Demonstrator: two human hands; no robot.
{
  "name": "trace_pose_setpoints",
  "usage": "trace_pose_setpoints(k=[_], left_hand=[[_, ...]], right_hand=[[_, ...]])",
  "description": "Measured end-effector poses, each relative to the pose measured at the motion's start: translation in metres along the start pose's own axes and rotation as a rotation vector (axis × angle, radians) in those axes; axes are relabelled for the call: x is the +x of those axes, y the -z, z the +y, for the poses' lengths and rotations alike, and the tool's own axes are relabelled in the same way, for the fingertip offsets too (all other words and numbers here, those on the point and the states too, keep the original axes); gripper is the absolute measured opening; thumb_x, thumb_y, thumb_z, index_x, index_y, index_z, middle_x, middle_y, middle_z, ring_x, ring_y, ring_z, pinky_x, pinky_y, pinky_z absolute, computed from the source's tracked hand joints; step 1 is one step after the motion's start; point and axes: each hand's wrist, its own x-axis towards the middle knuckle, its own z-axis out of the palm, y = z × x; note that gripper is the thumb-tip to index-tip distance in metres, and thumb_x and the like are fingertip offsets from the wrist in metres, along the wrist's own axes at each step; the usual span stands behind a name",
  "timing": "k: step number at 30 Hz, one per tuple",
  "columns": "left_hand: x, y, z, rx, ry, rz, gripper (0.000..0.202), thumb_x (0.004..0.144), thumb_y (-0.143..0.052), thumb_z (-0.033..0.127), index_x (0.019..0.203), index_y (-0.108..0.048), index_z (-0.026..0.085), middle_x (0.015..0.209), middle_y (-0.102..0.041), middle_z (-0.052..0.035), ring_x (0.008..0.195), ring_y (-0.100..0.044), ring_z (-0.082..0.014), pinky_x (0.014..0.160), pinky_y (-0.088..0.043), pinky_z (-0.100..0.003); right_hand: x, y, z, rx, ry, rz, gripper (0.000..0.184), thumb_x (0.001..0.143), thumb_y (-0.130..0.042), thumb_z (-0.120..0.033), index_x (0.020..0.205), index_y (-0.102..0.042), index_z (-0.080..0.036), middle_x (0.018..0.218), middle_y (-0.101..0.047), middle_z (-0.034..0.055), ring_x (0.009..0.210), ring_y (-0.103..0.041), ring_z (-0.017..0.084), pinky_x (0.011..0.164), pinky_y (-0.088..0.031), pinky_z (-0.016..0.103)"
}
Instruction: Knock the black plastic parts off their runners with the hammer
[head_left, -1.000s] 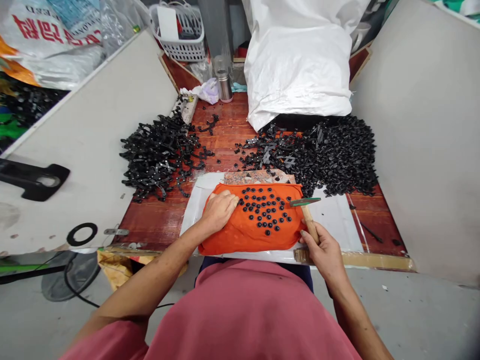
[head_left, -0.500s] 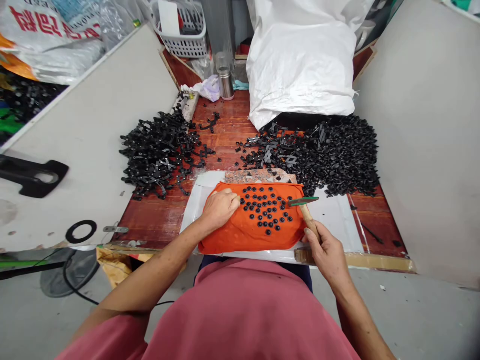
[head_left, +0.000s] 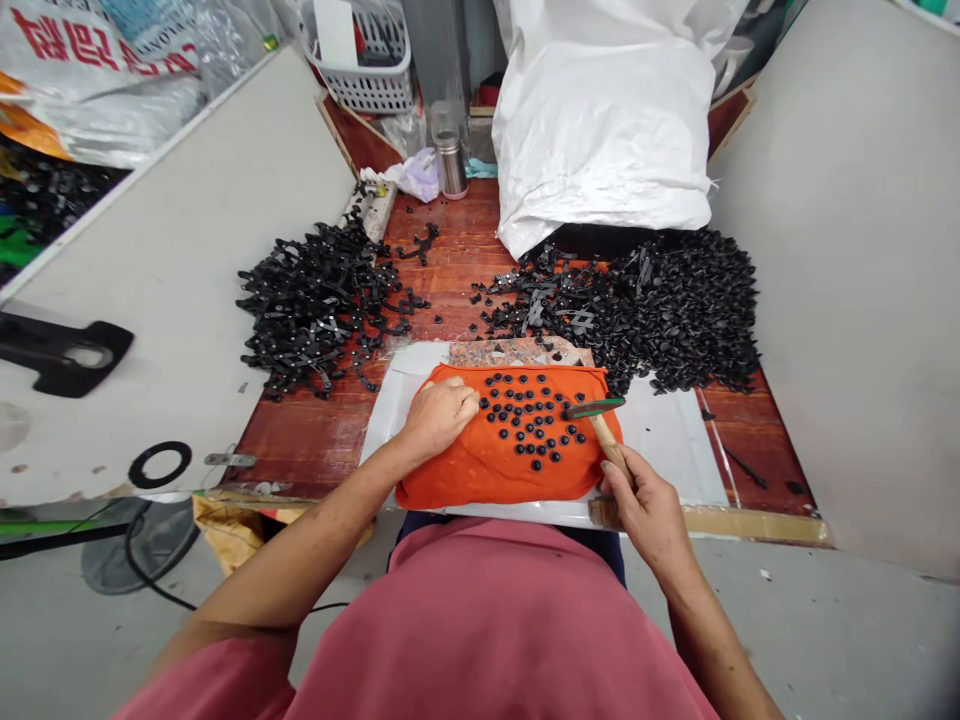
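Note:
An orange cloth (head_left: 480,475) lies spread in front of me, with several small round black buttons (head_left: 537,465) set across its middle and right. My left hand (head_left: 442,412) rests closed on the cloth's upper left part, beside the leftmost buttons; what its fingers pinch, if anything, is hidden. In my right hand (head_left: 646,505) is a hammer (head_left: 611,443), gripped by its wooden handle. Its narrow green-edged head is over the buttons at the right; whether it touches one I cannot tell.
Black plastic pieces (head_left: 315,310) are heaped at the left, with a larger pile of black parts (head_left: 682,310) at the right. Behind stand a white sack (head_left: 600,130), a steel flask (head_left: 451,165) and a grey basket (head_left: 375,90). Pale panels (head_left: 847,300) flank the wooden table (head_left: 465,235).
My right hand has moved the hammer a little to the left over the buttons. My left hand and the cloth stay in place.

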Motion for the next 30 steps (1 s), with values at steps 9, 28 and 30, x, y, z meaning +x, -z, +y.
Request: trace_pose_setpoints(k=[9, 28, 30], left_hand=[[0.001, 0.002, 0.002, 0.054, 0.024, -0.014, 0.036, 0.095, -0.039, 0.023, 0.067, -0.06, 0.02, 0.077, -0.058, -0.006, 0.074, -0.053, -0.0211, 0.072, -0.033, -0.035], [-0.013, 0.003, 0.015, 0.045, -0.003, -0.031, 0.036, 0.099, -0.038, 0.025, 0.067, -0.053, 0.019, 0.077, -0.058, -0.0036, 0.075, -0.054, -0.0188, 0.072, -0.031, -0.034], [-0.014, 0.001, 0.018, 0.008, 0.006, 0.0, 0.038, 0.102, -0.038, 0.029, 0.069, -0.054, 0.019, 0.078, -0.058, -0.0031, 0.076, -0.055, -0.0186, 0.074, -0.032, -0.033]], right_hand=[[-0.002, 0.006, -0.011, -0.105, 0.046, 0.005, 0.044, 0.1, -0.05, -0.051, 0.129, -0.066, -0.022, 0.078, -0.07, 0.0005, 0.069, -0.065, 0.021, 0.067, -0.047, 0.03], [0.004, -0.008, -0.028, -0.201, 0.168, -0.041, 0.039, 0.103, -0.049, -0.044, 0.133, -0.067, -0.026, 0.093, -0.078, 0.0013, 0.074, -0.071, 0.019, 0.067, -0.05, 0.027], [0.003, -0.008, -0.027, -0.192, 0.16, -0.044, 0.04, 0.103, -0.049, -0.044, 0.134, -0.066, -0.026, 0.096, -0.078, 0.0016, 0.077, -0.072, 0.02, 0.069, -0.05, 0.027]])
